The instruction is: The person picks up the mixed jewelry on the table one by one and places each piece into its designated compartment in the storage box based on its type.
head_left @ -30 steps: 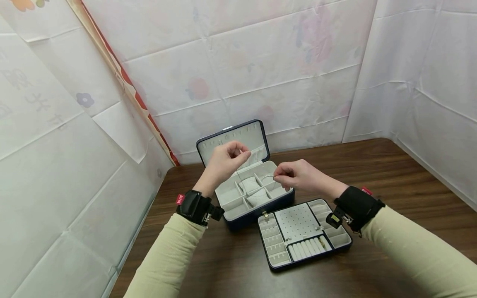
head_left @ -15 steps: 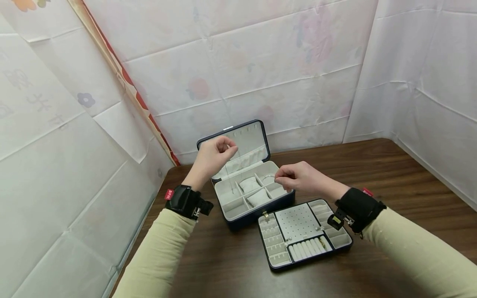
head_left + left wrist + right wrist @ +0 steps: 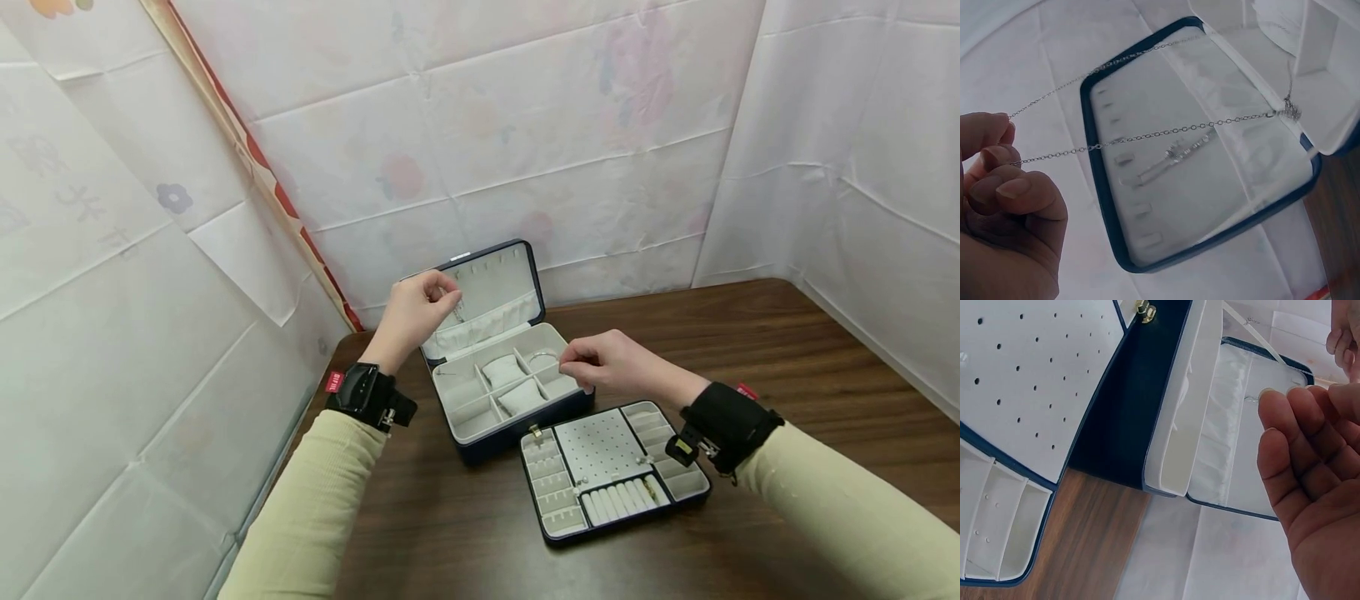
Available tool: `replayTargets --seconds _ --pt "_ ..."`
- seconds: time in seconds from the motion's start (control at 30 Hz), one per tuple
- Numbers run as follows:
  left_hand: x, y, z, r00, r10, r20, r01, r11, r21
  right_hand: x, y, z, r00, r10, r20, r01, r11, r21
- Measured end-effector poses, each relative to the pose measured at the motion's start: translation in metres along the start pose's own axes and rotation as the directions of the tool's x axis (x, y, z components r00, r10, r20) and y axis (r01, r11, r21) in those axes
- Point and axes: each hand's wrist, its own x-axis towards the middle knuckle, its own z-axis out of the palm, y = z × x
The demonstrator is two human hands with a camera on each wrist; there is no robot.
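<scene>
My left hand [image 3: 417, 312] pinches a thin silver chain necklace [image 3: 1160, 132] by one end of its loop. Both strands stretch away from the fingertips, and a small sparkling pendant [image 3: 1289, 111] hangs at the far end. Behind it is the raised lid [image 3: 501, 279] of a navy jewelry box [image 3: 517, 427]. My right hand [image 3: 611, 362] hovers over the box's right side near a thin bangle [image 3: 542, 360], fingers loosely curled. In the right wrist view the thumb lies close to the fingertips, with nothing visible between them.
Several compartments divide the box; two hold white cushions [image 3: 520, 398]. Another sparkling piece [image 3: 1175, 153] hangs on the lid's lining. A navy-edged jewelry tray [image 3: 600, 450] with ring rolls lies in front on the wooden table [image 3: 442, 533]. Pale cloth [image 3: 585, 150] surrounds the table.
My left hand has moved left with the necklace, swinging its pendant over the left compartments. The right hand has shifted slightly right, away from the bangle.
</scene>
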Motion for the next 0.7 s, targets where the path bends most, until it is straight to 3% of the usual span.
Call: replayTargets --seconds 0.23,0.4,0.5,0.7 --pt "0.004 -0.013 -0.002 0.999 -0.027 -0.029 0.029 0.997 0.077 -0.001 0.004 0.002 1.0 -0.003 0.009 0.004 1.0 -0.022" --pt "0.007 -0.021 -0.001 0.998 -0.024 -0.053 0.03 0.993 0.115 0.0 0.013 0.006 0.999 -0.032 -0.032 0.028 0.991 -0.132" --pt "0.008 -0.025 0.0 0.998 -0.021 -0.067 0.03 0.99 0.136 -0.001 0.019 0.009 0.998 0.006 -0.063 -0.019 0.979 -0.205" --pt "0.008 -0.033 0.0 0.995 -0.027 -0.094 0.045 0.981 0.19 -0.004 0.03 0.013 0.98 0.175 -0.09 -0.193 0.945 -0.264"
